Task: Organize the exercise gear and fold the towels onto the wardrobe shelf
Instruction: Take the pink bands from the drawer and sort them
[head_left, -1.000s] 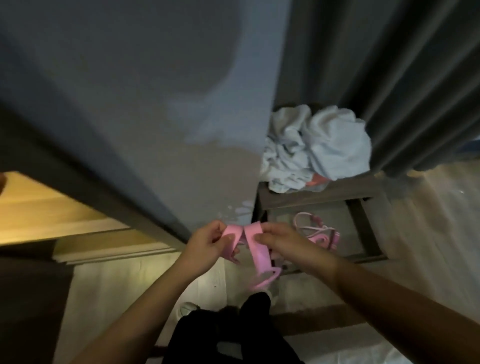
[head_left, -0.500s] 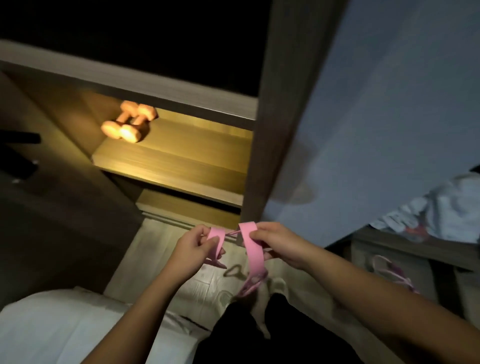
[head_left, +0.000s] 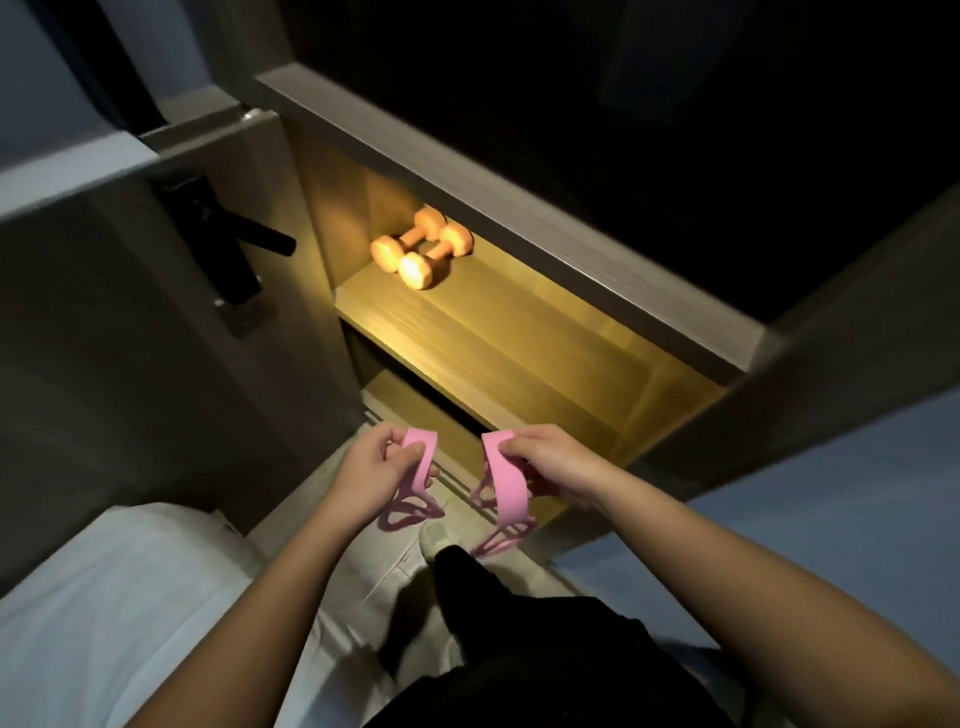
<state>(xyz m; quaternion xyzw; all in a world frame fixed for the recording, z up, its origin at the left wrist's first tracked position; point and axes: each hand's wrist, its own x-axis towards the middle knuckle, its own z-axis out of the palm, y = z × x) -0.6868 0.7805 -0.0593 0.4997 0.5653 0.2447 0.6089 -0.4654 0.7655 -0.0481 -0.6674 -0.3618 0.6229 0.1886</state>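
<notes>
I stand before an open wardrobe with a lit wooden shelf (head_left: 498, 332). Two orange dumbbells (head_left: 423, 247) lie side by side at the shelf's back left. My left hand (head_left: 371, 467) pinches one end of a pink resistance band (head_left: 415, 483). My right hand (head_left: 545, 462) pinches another pink band piece (head_left: 506, 488). Both pieces hang in loops below my hands, a gap between them. I cannot tell whether they join lower down. No towels are in view.
A door with a black lever handle (head_left: 244, 236) stands at the left. The open wardrobe door (head_left: 831, 561) is at the right. A white bed corner (head_left: 104, 597) lies at the lower left. My black trousers and a shoe (head_left: 434, 538) are on the pale floor.
The view swung left from the stool with towels to the lit wardrobe shelf. My hands moved apart, so the pink band pieces hang separated instead of close together.
</notes>
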